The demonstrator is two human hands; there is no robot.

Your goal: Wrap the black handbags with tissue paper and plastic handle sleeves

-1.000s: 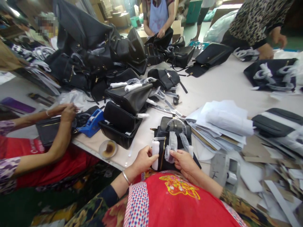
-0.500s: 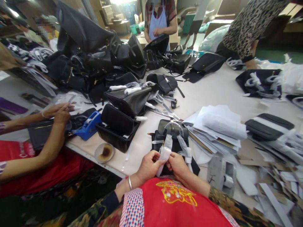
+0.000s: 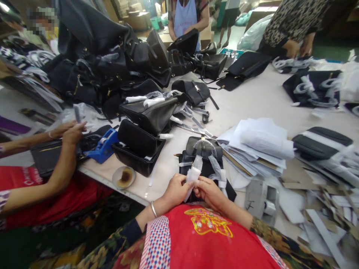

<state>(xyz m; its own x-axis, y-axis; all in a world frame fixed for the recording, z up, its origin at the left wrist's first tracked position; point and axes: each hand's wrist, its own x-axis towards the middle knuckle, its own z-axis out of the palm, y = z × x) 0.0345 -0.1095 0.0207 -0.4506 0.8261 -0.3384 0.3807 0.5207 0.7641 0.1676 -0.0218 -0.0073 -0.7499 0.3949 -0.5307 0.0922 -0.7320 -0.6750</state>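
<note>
In front of me lies a small black backpack [image 3: 203, 147], its straps covered in clear plastic. My left hand [image 3: 177, 190] is closed on one wrapped strap [image 3: 193, 173], around which white wrapping paper is folded. My right hand [image 3: 209, 191] pinches the same white wrapping from the other side, its fingertips close to those of my left. To the right, the second strap [image 3: 222, 181] hangs in plastic with a white band round it. The lower part of the backpack is partly hidden behind my hands.
Left of the backpack stand black bags [image 3: 137, 145], a blue tape dispenser [image 3: 103, 145] and a small dish [image 3: 123, 177]. White paper sheets [image 3: 260, 144], a grey tape dispenser [image 3: 262, 200] and cardboard scraps lie right. A co-worker's hands [image 3: 70, 132] work at left; other people stand behind.
My hands stay on the wrapped strap, and the white wrapping has shifted slightly within my fingers. The view has tilted down a little. At the back right, a person's hands have come into view.
</note>
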